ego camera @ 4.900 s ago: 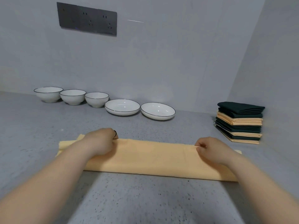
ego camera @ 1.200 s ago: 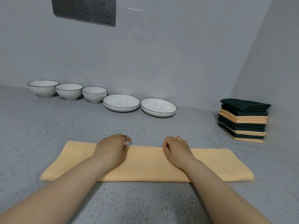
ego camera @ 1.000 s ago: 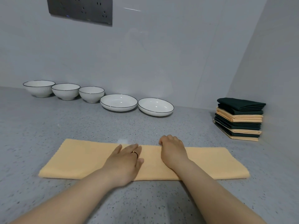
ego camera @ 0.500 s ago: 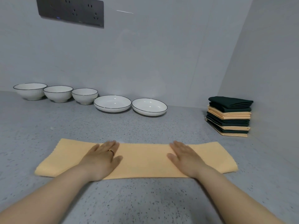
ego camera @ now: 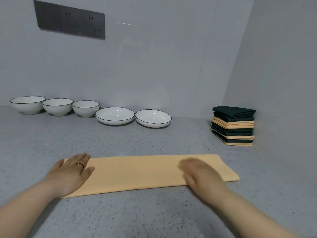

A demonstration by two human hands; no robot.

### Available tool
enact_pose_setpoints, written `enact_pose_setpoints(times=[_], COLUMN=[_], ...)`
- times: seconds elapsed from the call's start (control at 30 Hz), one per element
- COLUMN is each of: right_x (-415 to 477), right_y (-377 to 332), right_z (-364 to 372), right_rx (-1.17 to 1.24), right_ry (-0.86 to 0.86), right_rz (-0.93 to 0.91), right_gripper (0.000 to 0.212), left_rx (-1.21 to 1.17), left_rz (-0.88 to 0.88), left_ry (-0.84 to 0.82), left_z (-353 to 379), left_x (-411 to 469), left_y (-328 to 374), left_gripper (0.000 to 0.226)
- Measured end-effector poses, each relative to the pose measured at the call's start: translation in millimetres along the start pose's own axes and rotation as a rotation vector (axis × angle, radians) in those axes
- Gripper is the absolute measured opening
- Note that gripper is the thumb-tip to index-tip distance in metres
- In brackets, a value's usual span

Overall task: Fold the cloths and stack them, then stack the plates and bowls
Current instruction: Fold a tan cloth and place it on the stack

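A yellow cloth [ego camera: 137, 170], folded into a long strip, lies flat on the grey counter in front of me. My left hand [ego camera: 72, 172] rests palm down with fingers spread on the strip's left end and covers that end. My right hand [ego camera: 200, 174] lies flat and blurred on the right part, short of the cloth's right end. A stack of folded dark green and yellow cloths [ego camera: 233, 127] stands in the far right corner. Three white bowls [ego camera: 57, 106] and two white plates [ego camera: 115, 115] line the back wall.
The counter [ego camera: 154, 212] is grey and speckled, bounded by a back wall and a right wall that meet behind the cloth stack. A dark socket panel [ego camera: 69, 19] hangs on the back wall above the bowls.
Both hands went from curled at the strip's middle to flat palms, then slid apart: the left to the cloth's left end, the right toward its right end.
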State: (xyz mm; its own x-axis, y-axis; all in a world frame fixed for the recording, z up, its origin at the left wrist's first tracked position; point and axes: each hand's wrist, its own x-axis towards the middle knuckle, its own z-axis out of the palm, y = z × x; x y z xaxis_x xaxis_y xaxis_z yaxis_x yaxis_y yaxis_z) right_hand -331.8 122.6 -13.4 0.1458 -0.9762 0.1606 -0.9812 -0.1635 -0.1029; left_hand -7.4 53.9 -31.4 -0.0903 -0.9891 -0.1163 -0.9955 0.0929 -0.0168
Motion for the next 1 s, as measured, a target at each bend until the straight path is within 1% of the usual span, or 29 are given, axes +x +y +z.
enact_pose_setpoints(times=[0.03,0.1,0.23,0.33,0.4,0.43,0.47,0.5,0.53,0.6,0.63,0.67,0.77,0.87,0.97,1.0], right_x=[-4.6,-9.3,-6.6,-1.7,3.4,6.9,10.8,15.6,20.4,28.9,32.2,35.1,34.1,19.6,-7.1,-17.9], right_y=[-15.7,-32.1,-31.4,-28.2,-24.4,-21.6,-18.0,-14.9,-11.4,-4.2,-0.3,4.0,8.5,-2.5,-27.9,-38.1], right_z=[2.8,8.2,5.2,5.9,5.4,4.2,2.7,1.2,-0.1,-1.8,-1.7,-1.1,3.2,7.1,11.6,17.5], right_rx=[-0.01,-0.06,-0.13,-0.153,-0.17,-0.182,-0.204,-0.221,-0.234,-0.253,-0.256,-0.26,-0.234,-0.147,-0.058,-0.039], right_ry=[-0.033,-0.064,-0.06,-0.052,-0.048,-0.047,-0.049,-0.059,-0.071,-0.097,-0.106,-0.117,-0.121,-0.053,-0.024,0.05], right_rz=[-0.075,-0.128,-0.096,-0.09,-0.064,-0.046,-0.032,-0.018,-0.001,0.043,0.06,0.076,0.093,0.033,-0.116,-0.199], right_gripper=[0.042,0.035,0.031,0.033,0.034,0.035,0.036,0.037,0.038,0.04,0.041,0.041,0.041,0.044,0.052,0.052], left_rx=[-0.001,-0.008,0.037,0.097,0.113,0.104,0.095,0.12,0.109,0.044,0.029,0.035,0.046,0.013,-0.01,-0.014], left_rz=[-0.009,-0.021,-0.024,-0.008,0.023,0.06,0.148,0.206,0.233,0.31,0.354,0.4,0.475,0.494,0.489,0.479], left_ry=[-0.004,-0.01,0.004,0.065,0.089,0.122,0.221,0.312,0.347,0.552,0.603,0.649,0.686,0.735,0.718,0.739], left_z=[-0.4,0.0,6.3,10.6,11.9,15.8,19.3,17.1,17.0,24.7,27.6,31.0,32.7,39.6,42.3,42.6], left_x=[-2.6,-8.8,-30.9,-51.2,-65.0,-70.0,-73.7,-80.4,-84.2,-87.7,-91.9,-93.9,-93.9,-94.4,-96.1,-96.1], left_y=[-0.9,-3.1,-11.2,-16.8,-17.5,-18.4,-18.4,-16.0,-15.9,-7.1,1.2,5.7,20.2,30.5,36.3,37.0], left_gripper=[0.055,0.056,0.056,0.056,0.063,0.075,0.088,0.09,0.086,0.085,0.087,0.088,0.089,0.087,0.087,0.087])
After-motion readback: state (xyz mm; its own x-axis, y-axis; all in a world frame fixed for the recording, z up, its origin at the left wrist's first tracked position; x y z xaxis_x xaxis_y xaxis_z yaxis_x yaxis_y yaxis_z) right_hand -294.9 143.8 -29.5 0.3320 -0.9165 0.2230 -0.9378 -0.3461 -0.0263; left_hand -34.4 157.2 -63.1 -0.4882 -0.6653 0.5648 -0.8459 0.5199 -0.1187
